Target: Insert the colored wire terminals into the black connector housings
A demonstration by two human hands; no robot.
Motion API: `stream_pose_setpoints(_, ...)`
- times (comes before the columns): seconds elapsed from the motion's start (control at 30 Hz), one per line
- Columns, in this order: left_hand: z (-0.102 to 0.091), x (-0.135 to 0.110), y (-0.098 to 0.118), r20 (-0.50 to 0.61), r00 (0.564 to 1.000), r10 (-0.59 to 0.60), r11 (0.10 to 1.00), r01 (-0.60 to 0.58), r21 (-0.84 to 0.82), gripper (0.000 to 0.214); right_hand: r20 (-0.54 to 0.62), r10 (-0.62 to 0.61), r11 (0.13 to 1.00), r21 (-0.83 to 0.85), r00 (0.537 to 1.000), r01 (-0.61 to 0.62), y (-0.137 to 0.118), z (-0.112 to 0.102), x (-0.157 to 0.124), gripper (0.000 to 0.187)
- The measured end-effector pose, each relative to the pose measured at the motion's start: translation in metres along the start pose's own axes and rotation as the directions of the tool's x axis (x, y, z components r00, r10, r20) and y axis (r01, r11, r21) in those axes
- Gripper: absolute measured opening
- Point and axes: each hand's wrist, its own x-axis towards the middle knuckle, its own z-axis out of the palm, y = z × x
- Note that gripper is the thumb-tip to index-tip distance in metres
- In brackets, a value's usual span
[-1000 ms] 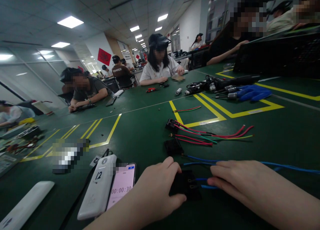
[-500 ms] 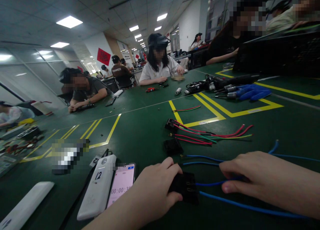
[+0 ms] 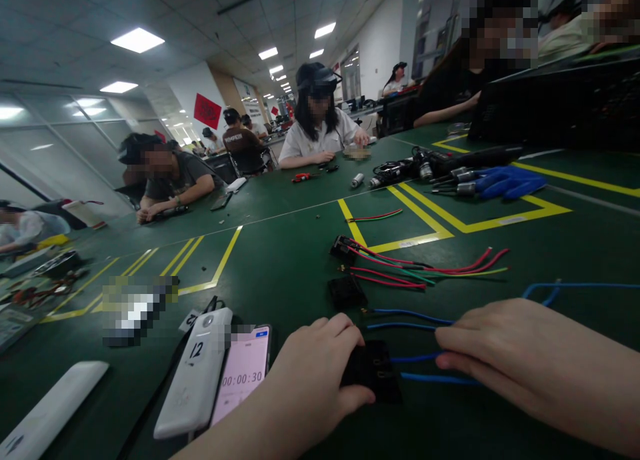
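Left hand [image 3: 315, 367] grips the black block [image 3: 375, 377], which lies toward the near edge of the surface [image 3: 280, 260], that edge out of view. Right hand [image 3: 505, 353] pinches the upper wire [image 3: 415, 359], blue, just beside the block; the lower wire [image 3: 435, 378] runs under it. This looks like working a wire at the block's contacts [image 3: 381, 375]; whether seated, I cannot tell. Next calls for a steady block and the wire held straight.

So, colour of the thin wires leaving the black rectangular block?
Blue wires, clearest in the head view.
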Motion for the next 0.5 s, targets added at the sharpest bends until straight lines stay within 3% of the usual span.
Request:
stream_pose_setpoints(0.1,-0.001,0.0,-0.001,0.008,1.0,0.018,1.0,-0.018,0.0,0.051,0.029,-0.086,0.996,0.028,0.996,0.085,-0.004,-0.003,0.003,0.026)
stream_pose_setpoints(0.37,-0.002,-0.002,-0.001,0.035,0.999,-0.009,1.0,0.009,-0.025,0.049,0.17,0.017,1.0,-0.006,0.985,-0.017,0.002,0.016,-0.013,0.029)
stream_pose_setpoints(0.5,-0.004,-0.001,0.001,0.048,0.999,-0.026,0.999,0.027,-0.028,0.051,0.141,0.003,1.0,0.008,0.99,-0.004,0.004,0.016,-0.012,0.029)
